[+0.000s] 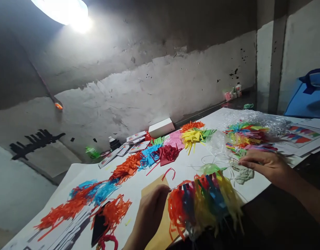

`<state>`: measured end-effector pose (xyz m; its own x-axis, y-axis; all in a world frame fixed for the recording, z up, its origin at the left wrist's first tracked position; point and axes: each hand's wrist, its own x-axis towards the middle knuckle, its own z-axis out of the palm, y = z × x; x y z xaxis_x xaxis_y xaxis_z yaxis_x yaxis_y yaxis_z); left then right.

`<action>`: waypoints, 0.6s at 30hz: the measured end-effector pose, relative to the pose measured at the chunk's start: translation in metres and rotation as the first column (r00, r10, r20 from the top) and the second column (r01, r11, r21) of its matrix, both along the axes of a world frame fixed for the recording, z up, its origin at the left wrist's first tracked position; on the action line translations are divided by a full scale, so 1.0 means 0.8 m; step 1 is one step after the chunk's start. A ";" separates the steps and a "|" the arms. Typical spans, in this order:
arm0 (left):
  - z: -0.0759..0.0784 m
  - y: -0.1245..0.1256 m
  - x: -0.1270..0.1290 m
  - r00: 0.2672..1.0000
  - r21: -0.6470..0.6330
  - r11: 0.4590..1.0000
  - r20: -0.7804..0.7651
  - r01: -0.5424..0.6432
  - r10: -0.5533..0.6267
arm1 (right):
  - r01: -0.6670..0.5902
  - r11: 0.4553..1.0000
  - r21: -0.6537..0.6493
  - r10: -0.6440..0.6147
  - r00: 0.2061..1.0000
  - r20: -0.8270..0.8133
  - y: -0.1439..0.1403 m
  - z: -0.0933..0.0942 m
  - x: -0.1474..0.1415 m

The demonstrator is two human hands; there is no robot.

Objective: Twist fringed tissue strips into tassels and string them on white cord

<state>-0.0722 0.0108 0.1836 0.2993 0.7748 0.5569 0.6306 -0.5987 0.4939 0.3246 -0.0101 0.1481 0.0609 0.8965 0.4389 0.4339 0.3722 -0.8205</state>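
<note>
A fringed garland of orange, blue, yellow and green strips hangs between my hands, above the near table edge. My left hand is closed in a pinch at its left end, where a short bit of string shows. Off its right end, my right hand pinches with thumb and forefinger, apparently on the garland's thin string, which is hard to make out. A pale green crumpled bundle lies just below those fingers. Beneath my left hand rests a brown sheet, partly hidden.
Fringed paper bunches, orange, blue, dark red and yellow, cross the white table. Behind are flat packets and a white box. Clear plastic and multicoloured fringes lie right. A dark flat object is near left.
</note>
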 end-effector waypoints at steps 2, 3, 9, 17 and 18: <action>0.000 -0.003 -0.006 1.000 -0.005 1.000 -0.008 0.013 -0.013 | 0.046 0.992 0.118 -0.047 0.999 0.008 -0.012 0.004 0.005; 0.001 -0.003 -0.009 1.000 -0.014 1.000 -0.011 0.015 -0.015 | 0.030 0.989 0.145 -0.023 0.998 -0.051 -0.015 0.006 0.007; 0.014 0.034 -0.008 0.999 -0.300 0.953 0.021 0.042 -0.037 | -0.348 0.919 -0.188 0.224 0.849 -0.479 0.037 0.012 0.003; -0.037 0.008 0.026 0.935 -0.618 0.762 0.351 0.195 0.046 | -0.512 0.733 -0.449 0.184 0.784 -0.593 0.016 -0.003 -0.073; -0.060 -0.009 0.041 0.942 -0.575 0.796 0.335 0.191 0.015 | -0.549 0.674 -0.494 0.192 0.777 -0.600 -0.002 -0.016 -0.093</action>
